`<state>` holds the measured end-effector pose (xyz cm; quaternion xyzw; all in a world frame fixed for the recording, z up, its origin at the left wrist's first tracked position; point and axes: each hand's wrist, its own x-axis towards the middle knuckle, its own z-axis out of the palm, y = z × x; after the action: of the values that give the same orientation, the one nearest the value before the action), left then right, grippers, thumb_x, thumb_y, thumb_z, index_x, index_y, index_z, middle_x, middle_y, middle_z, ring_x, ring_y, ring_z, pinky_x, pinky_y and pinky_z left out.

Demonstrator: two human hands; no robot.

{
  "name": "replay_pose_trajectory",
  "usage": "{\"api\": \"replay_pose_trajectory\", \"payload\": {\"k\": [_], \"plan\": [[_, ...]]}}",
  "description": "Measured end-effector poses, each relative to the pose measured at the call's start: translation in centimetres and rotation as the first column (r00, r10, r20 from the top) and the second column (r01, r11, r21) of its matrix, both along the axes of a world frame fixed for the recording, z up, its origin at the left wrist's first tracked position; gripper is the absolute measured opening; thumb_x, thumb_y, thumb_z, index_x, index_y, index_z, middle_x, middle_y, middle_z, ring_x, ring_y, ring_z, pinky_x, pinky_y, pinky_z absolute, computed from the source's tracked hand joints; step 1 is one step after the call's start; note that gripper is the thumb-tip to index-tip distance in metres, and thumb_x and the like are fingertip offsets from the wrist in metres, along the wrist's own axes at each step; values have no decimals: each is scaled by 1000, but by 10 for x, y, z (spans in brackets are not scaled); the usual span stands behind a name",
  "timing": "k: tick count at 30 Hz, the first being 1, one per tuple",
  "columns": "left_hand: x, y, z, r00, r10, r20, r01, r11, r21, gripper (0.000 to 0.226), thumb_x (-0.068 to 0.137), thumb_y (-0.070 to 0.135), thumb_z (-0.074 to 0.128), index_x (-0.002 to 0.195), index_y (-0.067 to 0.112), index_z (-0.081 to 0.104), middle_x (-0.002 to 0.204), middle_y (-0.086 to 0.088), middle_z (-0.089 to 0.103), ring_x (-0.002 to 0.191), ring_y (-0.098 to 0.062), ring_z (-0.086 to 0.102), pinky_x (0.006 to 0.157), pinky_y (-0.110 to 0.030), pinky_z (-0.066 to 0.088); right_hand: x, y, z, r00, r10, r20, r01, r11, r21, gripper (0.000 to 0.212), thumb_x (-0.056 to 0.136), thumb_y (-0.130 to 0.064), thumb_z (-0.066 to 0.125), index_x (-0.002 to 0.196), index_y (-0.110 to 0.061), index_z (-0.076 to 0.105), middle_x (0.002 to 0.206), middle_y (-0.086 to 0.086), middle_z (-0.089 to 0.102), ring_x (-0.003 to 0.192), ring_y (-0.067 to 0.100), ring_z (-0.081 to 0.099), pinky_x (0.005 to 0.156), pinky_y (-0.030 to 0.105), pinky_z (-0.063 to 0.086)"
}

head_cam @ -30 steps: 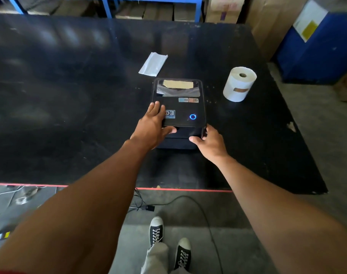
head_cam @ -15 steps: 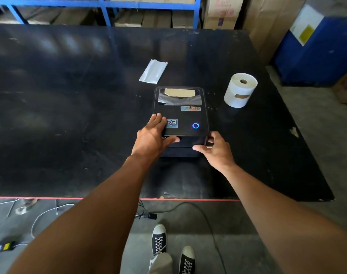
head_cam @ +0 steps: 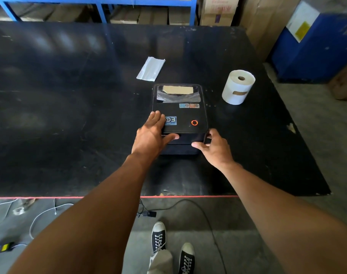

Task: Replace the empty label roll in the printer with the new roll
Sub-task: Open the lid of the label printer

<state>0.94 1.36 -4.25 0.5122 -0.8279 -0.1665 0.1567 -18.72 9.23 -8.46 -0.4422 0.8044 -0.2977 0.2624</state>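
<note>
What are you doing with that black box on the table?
A person has both hands on a black label printer. The left hand rests flat on its lid, and the right hand grips the front right corner, as if to open it. The lid looks shut and its ring light glows red. A new white roll stands on the table to the right, not yet touched.

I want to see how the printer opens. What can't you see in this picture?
All in the head view:
- Whatever the right hand presses on the printer side: its fingers cover it.
- How much is on the roll inside: the window glares, showing only a brown patch.
- Sticker wording: too small.
- Whether the lid has lifted: too dark.
- Left hand lies flat on the lid; what's beneath is covered.
- New roll: far side hidden.
</note>
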Motion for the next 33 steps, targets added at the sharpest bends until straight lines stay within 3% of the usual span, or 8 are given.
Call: {"api": "replay_pose_trajectory", "payload": {"k": [3, 5, 8, 9, 12, 17, 33], "plan": [[-2, 3, -3, 997, 20, -73, -21, 1000, -18, 80, 84, 49, 71, 147, 7, 45, 160, -8, 33, 151, -19, 20, 114, -41, 30, 3, 0, -1, 1000, 10, -22, -11, 1000, -5, 56, 79, -45, 79, 119, -15, 55, 120, 11, 69, 109, 35, 66, 92, 48, 53], [-3, 7, -5, 992, 18, -126, -21, 1000, -22, 81, 83, 38, 76, 146, 0, 43, 159, -17, 31, 151, -28, 21, 118, -42, 28, 5, -1, 2, 999, 37, -21, -38, 998, -47, 69, 78, -42, 80, 134, -18, 48, 132, 9, 62, 120, 32, 60, 99, 47, 50], [-3, 17, -11, 969, 114, -219, -100, 992, 74, 97, 80, 29, 81, 152, -1, 26, 163, -22, 18, 150, -35, 20, 117, -42, 27, 6, -3, 11, 995, 98, -13, -99, 986, -131, 81, 75, -40, 82, 143, -24, 40, 141, 2, 55, 131, 25, 51, 105, 41, 45], [-3, 19, -12, 949, 190, -253, -160, 978, 135, 100, 79, 31, 81, 154, 2, 21, 162, -21, 20, 147, -35, 25, 115, -41, 29, 5, -4, 13, 994, 107, -7, -107, 984, -140, 79, 75, -40, 82, 142, -25, 41, 140, 0, 56, 130, 24, 51, 103, 36, 44], [-4, 19, -11, 902, 344, -262, -270, 921, 279, 94, 78, 38, 81, 150, 8, 27, 144, -20, 50, 130, -39, 47, 105, -41, 38, 3, -3, 14, 993, 117, -5, -117, 984, -132, 74, 77, -40, 80, 140, -29, 42, 134, -2, 61, 126, 24, 54, 98, 33, 43], [-2, 17, -4, 892, 360, -273, -278, 914, 297, 84, 77, 36, 83, 142, 8, 38, 129, -19, 61, 121, -40, 53, 101, -42, 41, 5, -5, 15, 994, 111, 8, -109, 986, -126, 73, 80, -35, 80, 142, -24, 42, 134, 1, 62, 126, 26, 54, 96, 31, 41], [-3, 17, 6, 900, 355, -252, -275, 913, 301, 86, 76, 39, 83, 142, 3, 39, 129, -22, 62, 121, -42, 54, 103, -46, 43, 2, -6, 26, 995, 88, 46, -85, 994, -71, 69, 81, -35, 79, 141, -25, 46, 129, 3, 66, 122, 30, 58, 97, 33, 44]]}}
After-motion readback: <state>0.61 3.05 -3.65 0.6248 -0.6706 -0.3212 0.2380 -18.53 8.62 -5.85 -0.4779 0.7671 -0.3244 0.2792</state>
